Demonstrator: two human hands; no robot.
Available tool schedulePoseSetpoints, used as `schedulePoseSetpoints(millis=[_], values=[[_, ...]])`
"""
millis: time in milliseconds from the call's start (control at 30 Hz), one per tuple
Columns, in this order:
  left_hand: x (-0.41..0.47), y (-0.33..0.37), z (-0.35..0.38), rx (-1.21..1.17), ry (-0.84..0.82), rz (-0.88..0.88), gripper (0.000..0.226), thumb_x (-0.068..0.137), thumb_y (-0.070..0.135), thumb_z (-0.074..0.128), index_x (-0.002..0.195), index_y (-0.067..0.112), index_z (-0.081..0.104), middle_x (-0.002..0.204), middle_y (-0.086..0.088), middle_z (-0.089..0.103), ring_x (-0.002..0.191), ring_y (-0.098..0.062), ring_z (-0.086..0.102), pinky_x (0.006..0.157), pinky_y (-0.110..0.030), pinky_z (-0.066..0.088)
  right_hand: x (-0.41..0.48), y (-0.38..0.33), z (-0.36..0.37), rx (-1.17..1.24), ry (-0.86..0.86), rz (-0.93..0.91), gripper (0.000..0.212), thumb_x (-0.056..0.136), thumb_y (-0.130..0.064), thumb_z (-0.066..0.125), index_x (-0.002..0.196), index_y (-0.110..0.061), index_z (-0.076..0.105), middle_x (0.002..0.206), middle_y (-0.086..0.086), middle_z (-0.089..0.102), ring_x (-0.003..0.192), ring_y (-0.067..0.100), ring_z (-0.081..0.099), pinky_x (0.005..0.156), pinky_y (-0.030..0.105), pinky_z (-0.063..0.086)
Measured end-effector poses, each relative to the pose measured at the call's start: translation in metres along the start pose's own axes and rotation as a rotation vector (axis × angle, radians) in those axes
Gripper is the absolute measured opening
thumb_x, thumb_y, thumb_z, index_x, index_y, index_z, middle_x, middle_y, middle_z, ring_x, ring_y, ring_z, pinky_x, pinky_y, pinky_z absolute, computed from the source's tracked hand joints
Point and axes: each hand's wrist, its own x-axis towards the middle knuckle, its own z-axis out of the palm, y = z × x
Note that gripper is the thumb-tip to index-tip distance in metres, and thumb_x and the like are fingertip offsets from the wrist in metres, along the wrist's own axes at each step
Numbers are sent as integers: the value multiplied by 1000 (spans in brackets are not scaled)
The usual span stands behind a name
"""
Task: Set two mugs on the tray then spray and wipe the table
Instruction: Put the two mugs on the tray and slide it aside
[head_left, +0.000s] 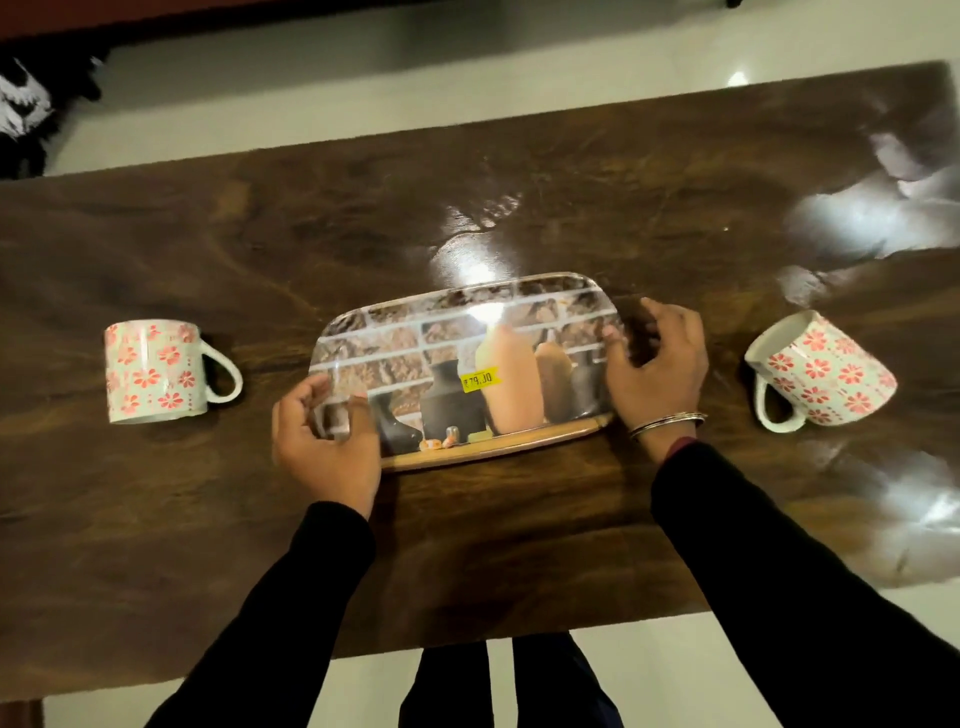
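While left hand (324, 441) and right hand (657, 364) grip the tray (415, 338), left mug (150, 371) and right mug (826, 374) flank it.

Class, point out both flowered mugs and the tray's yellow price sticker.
Left white flowered ceramic mug (145, 371): head view, side wall.
Right white flowered ceramic mug (836, 379): head view, side wall.
Yellow price sticker (480, 379): head view, centre.

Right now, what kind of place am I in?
Probably a home living or dining room: a wooden table on a shiny pale floor, with two flowered mugs and a serving tray.
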Motion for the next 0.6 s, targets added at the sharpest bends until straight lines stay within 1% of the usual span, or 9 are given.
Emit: schedulePoseSetpoints(millis=[100, 200, 267, 333, 367, 433, 500, 533, 600], values=[[-21, 19, 22, 24, -114, 164, 28, 84, 11, 80, 107, 19, 67, 110, -6, 69, 102, -18, 67, 90, -32, 55, -6, 9, -16, 18, 51, 29, 43, 87, -24, 78, 125, -6, 68, 120, 13, 61, 104, 26, 64, 93, 36, 56], [-49, 41, 50, 26, -248, 286, 27, 85, 8, 79, 109, 7, 69, 109, -7, 69, 101, -10, 64, 94, -24, 52, -14, 20, -35, 43, 110, 87, 40, 87, -22, 81, 122, -5, 69, 113, 9, 63, 94, 17, 62, 87, 15, 49], [-72, 59, 71, 12, -334, 312, 29, 84, 8, 79, 111, 8, 69, 111, -6, 68, 101, -2, 61, 93, -19, 50, -20, 25, -49, 92, 140, 185, 39, 87, -26, 82, 119, -7, 70, 107, 3, 65, 88, 10, 59, 82, 7, 44], [-94, 76, 91, 28, -440, 387, 31, 84, 10, 81, 112, 9, 69, 110, -4, 68, 102, -1, 58, 93, -16, 48, -27, 25, -60, 199, 197, 373, 37, 86, -35, 84, 112, -10, 73, 95, -2, 68, 79, 5, 61, 75, 11, 49], [-102, 84, 100, 48, -503, 449, 32, 83, 14, 83, 112, 9, 70, 110, -2, 67, 103, 0, 56, 93, -12, 45, -31, 25, -62, 267, 238, 500, 34, 85, -39, 84, 103, -12, 74, 86, -3, 70, 72, 3, 62, 70, 13, 50], [-119, 101, 122, 75, -687, 564, 39, 82, 25, 85, 117, 14, 70, 112, 4, 66, 105, 1, 55, 96, -13, 44, -37, 31, -69, 356, 386, 739, 35, 85, -47, 81, 84, -14, 70, 71, -3, 69, 61, 3, 62, 63, 15, 48], [-134, 123, 148, 107, -906, 648, 52, 80, 36, 86, 127, 22, 67, 123, 5, 63, 113, 0, 54, 101, -11, 39, -42, 45, -80, 412, 577, 886, 41, 83, -53, 80, 81, -18, 60, 73, 1, 69, 62, 10, 62, 63, 21, 50], [-137, 134, 160, 121, -1006, 691, 62, 79, 38, 87, 134, 23, 63, 130, 4, 59, 119, -2, 52, 104, -9, 36, -43, 49, -84, 446, 636, 921, 42, 82, -52, 82, 86, -18, 57, 80, 2, 68, 64, 11, 61, 63, 19, 50], [-142, 157, 186, 163, -1155, 783, 86, 75, 38, 90, 149, 23, 48, 146, 2, 47, 133, -9, 46, 112, -15, 35, -41, 62, -92, 554, 632, 950, 51, 82, -47, 84, 109, -14, 57, 99, 3, 65, 72, 5, 61, 63, 12, 48]])
